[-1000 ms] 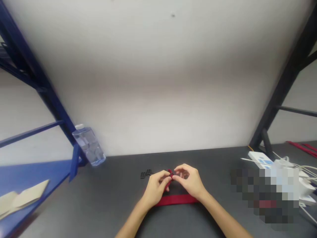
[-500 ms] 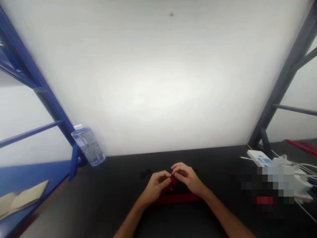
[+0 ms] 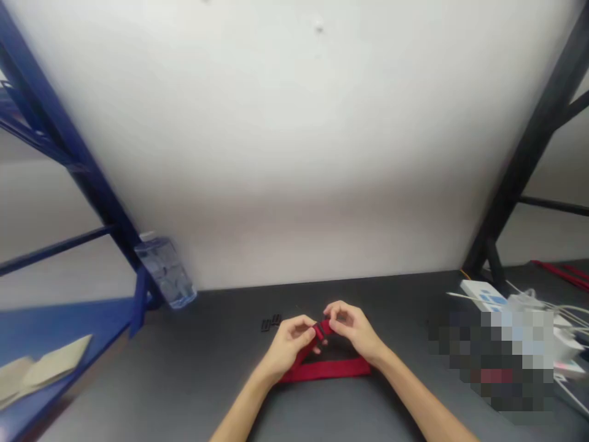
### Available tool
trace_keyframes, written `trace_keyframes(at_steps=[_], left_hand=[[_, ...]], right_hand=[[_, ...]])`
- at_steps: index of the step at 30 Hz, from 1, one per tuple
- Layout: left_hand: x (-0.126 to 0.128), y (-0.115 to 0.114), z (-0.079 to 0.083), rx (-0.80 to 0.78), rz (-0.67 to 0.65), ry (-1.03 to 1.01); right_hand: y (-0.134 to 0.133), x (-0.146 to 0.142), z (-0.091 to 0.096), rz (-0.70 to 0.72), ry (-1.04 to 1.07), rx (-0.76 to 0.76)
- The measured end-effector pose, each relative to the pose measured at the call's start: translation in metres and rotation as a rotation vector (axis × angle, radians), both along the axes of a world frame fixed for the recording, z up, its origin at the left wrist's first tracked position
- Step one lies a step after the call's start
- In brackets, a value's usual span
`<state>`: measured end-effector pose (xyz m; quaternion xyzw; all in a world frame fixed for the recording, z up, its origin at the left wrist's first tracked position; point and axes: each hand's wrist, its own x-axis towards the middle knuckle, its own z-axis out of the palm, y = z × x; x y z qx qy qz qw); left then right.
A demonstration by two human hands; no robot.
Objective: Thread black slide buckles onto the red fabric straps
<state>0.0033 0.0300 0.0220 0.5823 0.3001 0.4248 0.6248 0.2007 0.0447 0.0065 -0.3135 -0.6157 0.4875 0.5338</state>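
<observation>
A red webbing strap (image 3: pixel 329 367) lies on the dark grey table (image 3: pixel 207 374), folded so one end rises to my hands. My left hand (image 3: pixel 289 345) pinches the raised end of the strap from the left. My right hand (image 3: pixel 354 330) pinches the same end from the right, fingertips almost touching the left ones. A small dark piece seems to sit on the strap between my fingers, but it is too small to name.
A few small black buckle parts (image 3: pixel 271 322) lie just left of my hands. A clear water bottle (image 3: pixel 166 272) stands against a blue shelf post (image 3: pixel 83 166). White power strips with cables (image 3: pixel 519 307) crowd the right side.
Both hands stay on the strap's end with only small finger shifts. The image darkened half a second ago and has brightened again.
</observation>
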Motion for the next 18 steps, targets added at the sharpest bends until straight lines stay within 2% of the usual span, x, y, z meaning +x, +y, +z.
trace_keyframes(at_steps=[3, 8, 18], left_hand=[[-0.0013, -0.0007, -0.0001, -0.02, -0.029, -0.028], [-0.0037, 0.0026, -0.0052, -0.051, 0.001, -0.043], [-0.0083, 0.0031, -0.0009, -0.102, 0.086, -0.056]], right_hand=[[-0.0023, -0.0014, 0.0019, 0.082, 0.109, -0.11], [-0.006, -0.0046, 0.0027, 0.245, 0.388, -0.334], [0.0003, -0.0026, -0.001, 0.091, 0.275, -0.287]])
